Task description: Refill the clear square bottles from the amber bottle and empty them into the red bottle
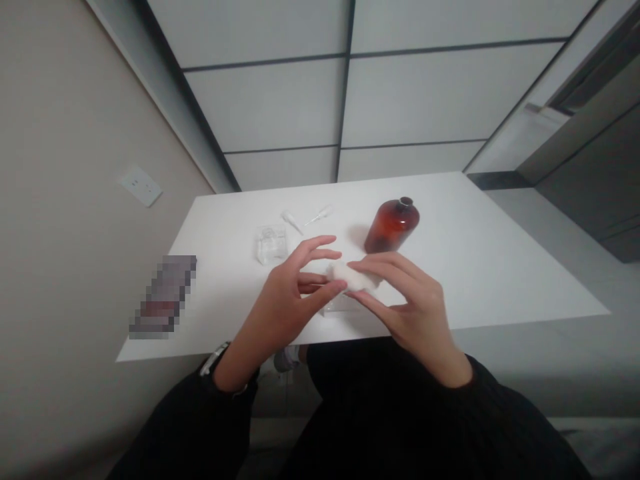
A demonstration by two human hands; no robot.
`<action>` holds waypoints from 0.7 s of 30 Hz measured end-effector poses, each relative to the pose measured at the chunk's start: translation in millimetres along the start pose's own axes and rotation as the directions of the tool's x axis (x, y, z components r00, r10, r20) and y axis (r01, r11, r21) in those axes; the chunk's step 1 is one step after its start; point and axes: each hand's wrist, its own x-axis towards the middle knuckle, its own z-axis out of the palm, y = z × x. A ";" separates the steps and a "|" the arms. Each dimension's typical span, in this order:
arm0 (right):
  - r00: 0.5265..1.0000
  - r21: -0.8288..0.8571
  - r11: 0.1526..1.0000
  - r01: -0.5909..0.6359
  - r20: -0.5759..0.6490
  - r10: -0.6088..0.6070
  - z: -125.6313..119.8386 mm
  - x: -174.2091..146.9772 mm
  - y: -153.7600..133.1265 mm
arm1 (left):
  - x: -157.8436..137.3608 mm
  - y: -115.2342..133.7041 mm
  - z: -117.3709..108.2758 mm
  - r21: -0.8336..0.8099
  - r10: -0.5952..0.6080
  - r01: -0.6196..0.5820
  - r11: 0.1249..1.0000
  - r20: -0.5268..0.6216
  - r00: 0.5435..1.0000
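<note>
Over the front of the white table, my right hand [413, 290] pinches a soft white wad [354, 277], perhaps folded tissue or cloth, between thumb and fingers. The thumb of my left hand [293, 287] presses the wad's left end against lower fingers, while two upper fingers stretch out free. Beneath the wad sits a clear, flat container [340, 307], partly covered by my hands. Just beyond my right hand stands an amber bottle [393, 227] with its neck uncapped. A small clear glass vessel [271, 245] is beside my left hand.
Two pale plastic droppers [319, 215] lie behind the glass vessel. On the left of the table [510, 267] is a blurred-out flat object [164, 297]. A wall with a socket [141, 186] borders the left side, and panelled doors [280, 100] rise behind.
</note>
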 end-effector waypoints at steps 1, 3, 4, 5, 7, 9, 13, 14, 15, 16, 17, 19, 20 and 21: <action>0.998 -0.021 0.999 -0.038 -0.050 0.037 -8.0 -5.2 6.0 | 0.4 0.3 -1.0 0.054 0.028 -0.027 0.998 -0.028 0.999; 0.981 -0.058 0.989 -0.137 -0.143 0.128 -25.9 -21.7 27.6 | -0.5 -5.1 -5.0 0.195 0.096 -0.081 0.977 -0.067 0.993; 0.967 -0.072 0.977 -0.198 -0.177 0.183 -35.3 -32.2 43.1 | -1.6 -10.5 -6.8 0.277 0.124 -0.103 0.955 -0.059 0.991; 0.948 -0.085 0.961 -0.265 -0.206 0.243 -44.8 -43.5 61.3 | -2.9 -17.3 -7.8 0.360 0.144 -0.126 0.925 -0.025 0.989; 0.886 -0.088 0.911 -0.404 -0.286 0.365 -63.3 -65.1 101.6 | -5.0 -32.7 -5.8 0.488 0.149 -0.178 0.855 0.097 0.984; 0.823 -0.142 0.847 -0.512 -0.362 0.437 -79.7 -80.1 139.9 | -5.1 -46.0 0.9 0.560 0.152 -0.240 0.793 0.200 0.968; 0.816 -0.326 0.770 -0.548 -0.410 0.407 -98.7 -81.7 187.5 | 3.2 -54.7 14.7 0.650 0.135 -0.254 0.717 0.228 0.964; 0.840 -0.372 0.770 -0.518 -0.390 0.377 -100.1 -78.3 193.0 | 6.4 -53.4 15.7 0.669 0.118 -0.239 0.704 0.222 0.968; 0.865 -0.412 0.772 -0.484 -0.358 0.351 -100.2 -74.9 196.7 | 9.6 -51.4 15.5 0.686 0.099 -0.225 0.692 0.218 0.971; 0.886 -0.443 0.775 -0.452 -0.325 0.331 -99.5 -72.1 198.9 | 12.8 -48.9 14.2 0.698 0.084 -0.217 0.682 0.220 0.972; 0.900 -0.462 0.777 -0.428 -0.301 0.316 -98.2 -70.4 200.2 | 15.8 -46.3 12.0 0.706 0.075 -0.217 0.675 0.226 0.971; 0.910 -0.478 0.779 -0.406 -0.286 0.299 -95.2 -70.2 200.9 | 20.9 -41.3 6.0 0.713 0.071 -0.222 0.666 0.235 0.969; 0.913 -0.480 0.780 -0.400 -0.286 0.292 -94.0 -71.3 200.6 | 23.2 -39.0 2.8 0.716 0.070 -0.220 0.662 0.234 0.970; 0.916 -0.483 0.783 -0.392 -0.285 0.283 -93.1 -72.8 200.1 | 25.4 -36.6 -0.4 0.721 0.071 -0.218 0.658 0.229 0.971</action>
